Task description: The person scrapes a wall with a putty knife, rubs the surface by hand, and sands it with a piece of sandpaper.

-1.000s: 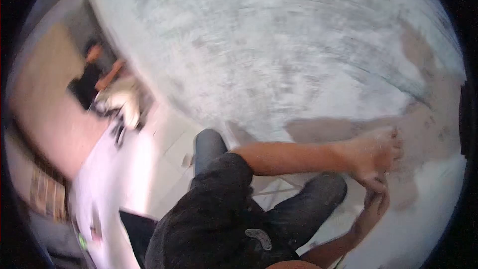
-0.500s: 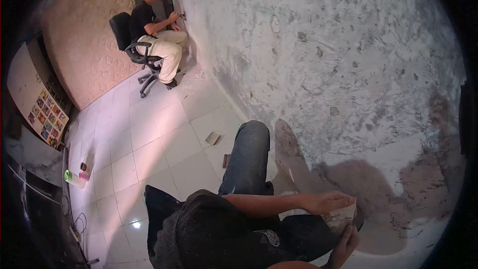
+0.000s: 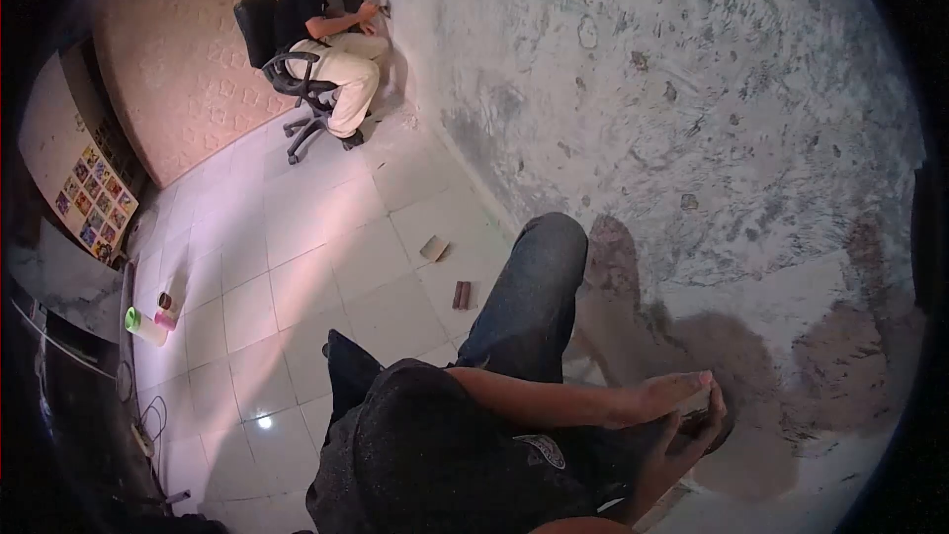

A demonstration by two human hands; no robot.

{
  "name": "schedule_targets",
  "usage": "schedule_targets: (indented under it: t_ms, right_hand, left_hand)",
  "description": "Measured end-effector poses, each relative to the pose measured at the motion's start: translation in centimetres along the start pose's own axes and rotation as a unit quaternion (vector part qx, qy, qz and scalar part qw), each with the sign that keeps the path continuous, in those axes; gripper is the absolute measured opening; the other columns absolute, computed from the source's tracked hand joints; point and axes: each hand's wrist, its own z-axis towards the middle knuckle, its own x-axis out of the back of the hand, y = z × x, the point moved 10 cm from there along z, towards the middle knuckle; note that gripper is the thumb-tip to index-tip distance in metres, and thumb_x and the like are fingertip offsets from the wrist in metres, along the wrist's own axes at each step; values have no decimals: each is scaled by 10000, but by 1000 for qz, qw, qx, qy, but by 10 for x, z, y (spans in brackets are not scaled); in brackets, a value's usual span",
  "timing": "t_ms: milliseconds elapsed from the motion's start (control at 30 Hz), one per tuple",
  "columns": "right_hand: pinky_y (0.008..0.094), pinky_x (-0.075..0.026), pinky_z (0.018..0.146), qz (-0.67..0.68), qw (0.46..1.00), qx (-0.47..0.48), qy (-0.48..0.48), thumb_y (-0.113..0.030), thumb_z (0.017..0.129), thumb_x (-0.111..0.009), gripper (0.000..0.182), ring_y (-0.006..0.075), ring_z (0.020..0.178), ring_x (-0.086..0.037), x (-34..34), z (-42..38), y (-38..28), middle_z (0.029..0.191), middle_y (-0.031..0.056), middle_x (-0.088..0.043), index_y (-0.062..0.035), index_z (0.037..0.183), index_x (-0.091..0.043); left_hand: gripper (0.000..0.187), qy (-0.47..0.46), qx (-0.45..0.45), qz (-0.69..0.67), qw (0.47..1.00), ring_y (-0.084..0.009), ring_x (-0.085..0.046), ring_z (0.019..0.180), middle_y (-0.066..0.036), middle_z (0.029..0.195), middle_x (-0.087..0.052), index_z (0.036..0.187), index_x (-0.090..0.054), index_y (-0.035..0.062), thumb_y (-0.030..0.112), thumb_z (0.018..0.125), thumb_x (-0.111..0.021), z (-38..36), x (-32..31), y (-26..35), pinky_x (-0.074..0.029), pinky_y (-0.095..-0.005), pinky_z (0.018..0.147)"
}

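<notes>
My left hand and my right hand meet in front of my lap, close to the wall. Between them they grip a small folded sheet of sandpaper, of which only a narrow pale strip shows. The fingers of both hands are closed round it and hide most of it. My bent knee, in dark trousers, sticks out towards the wall.
A rough, patchy wall rises on the right. On the tiled floor lie a pale folded piece, two reddish-brown blocks and a green-capped bottle. Another person sits on a black office chair by the wall.
My hands have drawn together and the sandpaper, broadly visible before, is now mostly covered by my fingers. The view has shifted, and the brown blocks by my knee now show fully.
</notes>
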Motion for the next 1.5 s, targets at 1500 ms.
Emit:
schedule_targets:
  t_ms: [1500]
  right_hand:
    - [434,-374,1028,227,893,1,-389,-401,992,-485,519,282,1220,-491,-294,42,10,1312,174,-513,-2,1323,-469]
  left_hand:
    - [547,371,-166,-283,869,-107,-513,789,64,858,-567,987,-618,138,632,974,-381,-9,196,-8,-402,-285,790]
